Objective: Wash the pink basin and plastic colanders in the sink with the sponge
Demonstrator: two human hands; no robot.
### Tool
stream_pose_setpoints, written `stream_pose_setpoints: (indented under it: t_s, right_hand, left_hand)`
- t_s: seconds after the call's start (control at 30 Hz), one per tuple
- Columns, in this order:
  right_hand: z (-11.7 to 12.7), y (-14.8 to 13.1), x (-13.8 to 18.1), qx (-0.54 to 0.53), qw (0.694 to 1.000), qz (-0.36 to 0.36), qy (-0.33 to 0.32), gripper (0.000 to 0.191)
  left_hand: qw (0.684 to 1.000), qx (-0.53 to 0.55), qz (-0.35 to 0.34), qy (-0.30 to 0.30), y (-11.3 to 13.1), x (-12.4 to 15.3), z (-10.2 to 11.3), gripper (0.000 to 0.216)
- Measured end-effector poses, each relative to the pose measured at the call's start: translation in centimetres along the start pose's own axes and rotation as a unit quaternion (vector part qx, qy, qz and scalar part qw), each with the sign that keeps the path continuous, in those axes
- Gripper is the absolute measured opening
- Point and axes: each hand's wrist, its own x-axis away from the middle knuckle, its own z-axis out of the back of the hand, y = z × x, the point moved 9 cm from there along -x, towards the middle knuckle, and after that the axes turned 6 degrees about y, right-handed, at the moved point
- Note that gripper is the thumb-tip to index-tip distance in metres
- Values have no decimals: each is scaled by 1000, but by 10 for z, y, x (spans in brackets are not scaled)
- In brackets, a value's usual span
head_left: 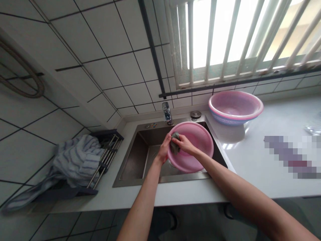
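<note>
I count two hands at work, one pink basin and one cloth between them. The left hand (165, 147) is curled on the near-left rim of the pink basin (198, 135), gripping it; the right hand (185, 144) pinches the grey-green cloth (175, 144) against the same stretch of rim. The basin, with a mesh-like wall, is over the right part of one steel sink (132, 155); I cannot tell whether it bears on the sink's edge. I record one faucet (166, 112) behind the basin and one round metal stopper (195, 114) to the faucet's right. Further right stands one basin stack (235, 105), pink above and blue below; I make out at least two pieces. One slatted rack (105, 162) at left carries one striped towel (77, 159), bunched, its end trailing off. One patch (292, 155) at right is pixelated, contents unreadable; one clear item (313, 129) at the edge is too indistinct to identify. The counter (250, 180) is white and glossy, reflecting light beside the stack. White wall tiles (110, 36) with dark joints rise behind, one barred window (225, 40) admits strong daylight, and one looped hose or cord (38, 85) hangs at upper left.
</note>
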Motion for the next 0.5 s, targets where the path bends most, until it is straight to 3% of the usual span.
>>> stream_pose_setpoints:
  t_s: [0.13,0.2,0.33,0.5]
  right_hand:
    - [-27,8,10,49,990,-12,-133,38]
    - [-24,8,7,51,993,-9,-104,38]
    - [1,3,-2,18,999,3,30,38]
    - [-20,4,6,75,994,2,-75,36]
  left_hand:
    - [1000,-17,1,26,2,-1,10,47]
    - [1000,-14,-5,22,3,-1,9,47]
    - [1000,2,-9,-3,3,2,-3,43]
    - [999,-12,-18,24,6,0,6,43]
